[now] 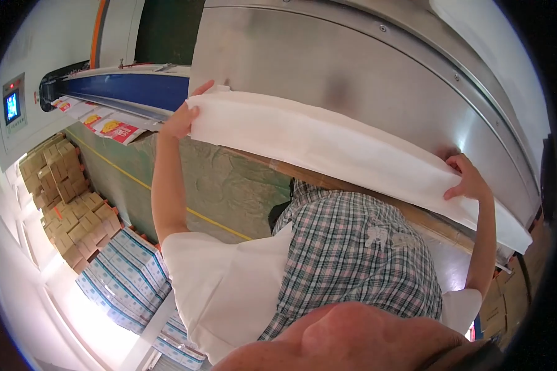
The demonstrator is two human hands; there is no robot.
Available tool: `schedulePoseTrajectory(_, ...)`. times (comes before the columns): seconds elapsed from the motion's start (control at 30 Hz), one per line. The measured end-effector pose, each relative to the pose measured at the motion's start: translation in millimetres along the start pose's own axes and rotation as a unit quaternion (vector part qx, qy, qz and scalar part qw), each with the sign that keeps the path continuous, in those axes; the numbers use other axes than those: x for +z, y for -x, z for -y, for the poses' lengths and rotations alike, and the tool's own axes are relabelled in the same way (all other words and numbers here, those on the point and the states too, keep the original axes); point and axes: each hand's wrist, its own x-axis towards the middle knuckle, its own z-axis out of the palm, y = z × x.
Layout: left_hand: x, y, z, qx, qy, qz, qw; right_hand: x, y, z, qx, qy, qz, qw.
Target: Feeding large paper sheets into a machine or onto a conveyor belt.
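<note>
White sheet stack point(353, 148), gripped by left hand point(181, 120), right hand point(469, 179)

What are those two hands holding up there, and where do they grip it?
A long white stack of sheets. The left hand grips its left end, and the right hand grips its lower edge near the right end.

Looks like a printing or packaging plant: large steel machine point(365, 68), printed sheets on conveyor point(108, 127), stacked cartons point(65, 198).
</note>
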Motion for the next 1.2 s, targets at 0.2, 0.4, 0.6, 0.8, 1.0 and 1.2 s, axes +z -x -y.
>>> schedulePoseTrajectory(0.2, -11.2, -8.3, 1.2, -0.076, -0.04, -0.011, 0.996, 1.7, -5.3, -0.4, -0.008, -0.001, -0.005, 1.0)
schedulePoseTrajectory(0.4, -28.6, -1.3, -1.0, -0.217, -0.09, -0.121, 0.964, -3.4, 1.2, -5.1, -0.053, -0.022, -0.011, 0.998)
schedulePoseTrajectory(0.6, -37.1, -7.9, 17.9, -0.146, -0.385, -0.181, 0.893, -0.3, 1.8, -29.6, -0.088, 0.052, -0.009, 0.995)
schedulePoseTrajectory(0.8, -132.0, -3.3, 2.5, -0.081, -0.317, -0.216, 0.92, 19.1, -37.6, -16.3, -0.149, 0.062, -0.034, 0.986)
schedulePoseTrajectory(1.0, -104.7, 10.2, -49.4, -0.097, -0.469, -0.416, 0.773, 51.7, -35.8, 87.4, -0.185, 0.098, -0.142, 0.967)
schedulePoseTrajectory(1.2, -25.1, -41.6, -6.2, 0.169, -0.561, -0.412, 0.698, 67.4, -15.2, 50.2, -0.31, 0.005, -0.441, 0.843)
